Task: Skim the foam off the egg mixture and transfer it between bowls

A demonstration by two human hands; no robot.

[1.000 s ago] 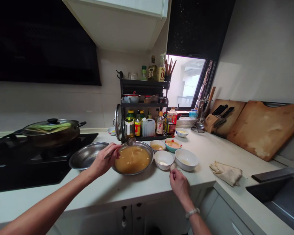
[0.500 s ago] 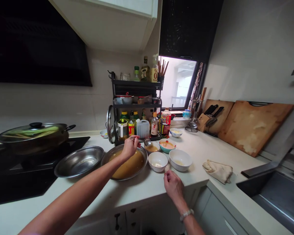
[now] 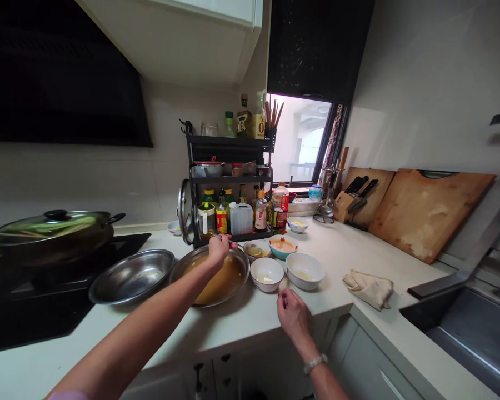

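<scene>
My left hand (image 3: 219, 251) is closed on a metal spoon (image 3: 238, 245), above the wide metal pan of brown liquid (image 3: 216, 286). The spoon's head is down in a small bowl of brownish liquid (image 3: 263, 246). My right hand (image 3: 294, 314) is closed low at the counter's front, fingers pinched by a small pale, roundish thing I cannot make out. Just beyond it stand a white bowl with pale pieces (image 3: 266, 283) and a larger white bowl (image 3: 304, 269) with a little pale content. Behind them is a teal-rimmed bowl of orange-pink liquid (image 3: 282, 246).
An empty-looking steel basin (image 3: 133, 278) sits left of the pan, near a lidded wok (image 3: 52, 230) on the stove. A black rack (image 3: 231, 180) of bottles stands behind. To the right are a folded cloth (image 3: 369, 288), the sink (image 3: 462, 328), a knife block (image 3: 345, 206) and cutting boards (image 3: 429, 214).
The spoon in my left hand has gone from just above the small bowl down into its brownish liquid. My right hand has stayed nearly still. The view has shifted slightly.
</scene>
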